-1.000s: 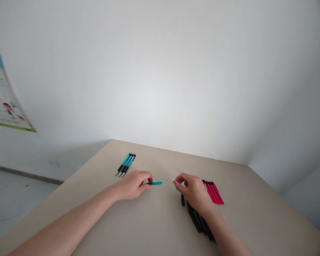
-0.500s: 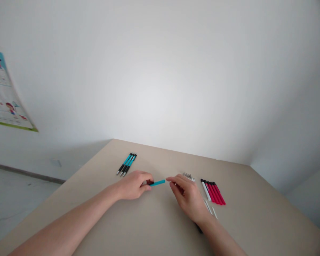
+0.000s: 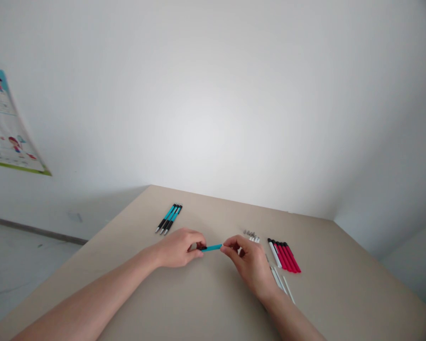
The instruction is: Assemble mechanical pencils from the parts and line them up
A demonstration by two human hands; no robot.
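Note:
My left hand (image 3: 184, 247) is closed around one end of a blue pen barrel (image 3: 212, 247). A dark part of the barrel shows at its fingertips. The barrel lies nearly level above the table and points right. At its right end, the thumb and forefinger of my right hand (image 3: 246, 258) are pinched together and meet the tip. Whatever sits between those fingertips is too small or hidden to make out. Three assembled blue pens with black grips (image 3: 169, 219) lie side by side beyond my left hand.
Right of my right hand lie a white pen barrel (image 3: 274, 253) and several red pen barrels (image 3: 287, 257). Small metal tips (image 3: 249, 233) and thin white refills (image 3: 277, 278) lie near that hand, partly covered by it. A wall stands behind the beige table (image 3: 184, 303).
My right hand has closed the small gap to the barrel's right end, its fingers now pinched there. The barrel has shifted slightly right and down with my left hand.

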